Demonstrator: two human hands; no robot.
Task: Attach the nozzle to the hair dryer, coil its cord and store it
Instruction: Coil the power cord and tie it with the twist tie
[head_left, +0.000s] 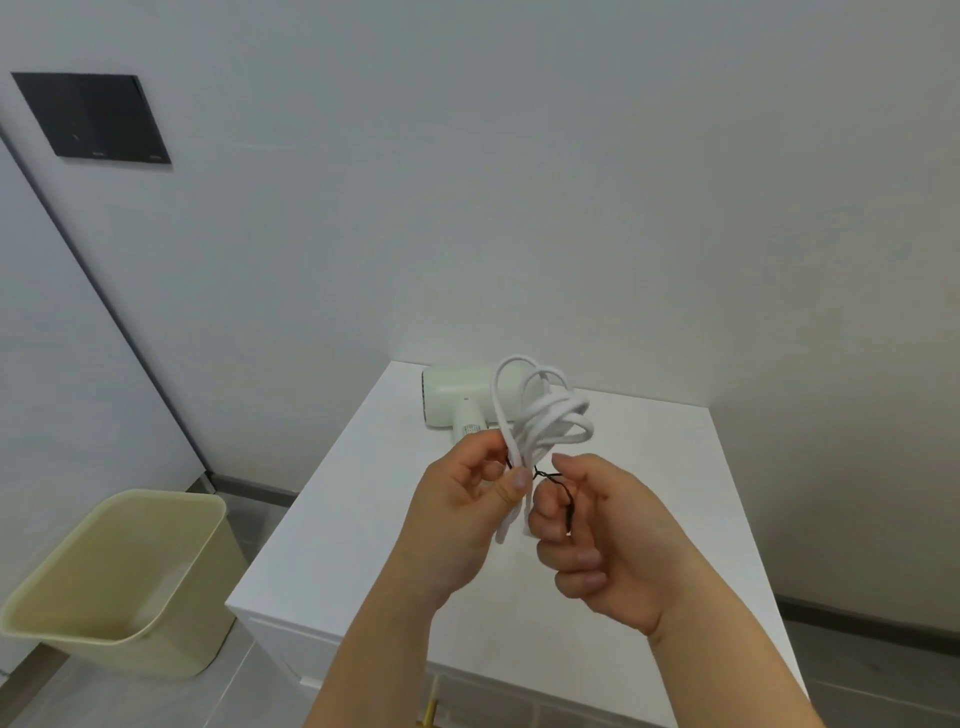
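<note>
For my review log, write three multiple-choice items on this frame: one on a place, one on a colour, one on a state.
1. Where is the hair dryer?
A. on the white cabinet top
B. on the floor
C. inside a drawer

2. What colour is the cord?
A. black
B. white
C. red

3. What state is the cord in?
A. stretched straight
B. gathered in loops and held up
C. wound round the dryer's handle

Answers:
1 A: the dryer lies on the top, behind the hands.
2 B: every loop is white.
3 B: the left hand pinches the looped bundle, and the right hand holds a thin black tie at it.
</note>
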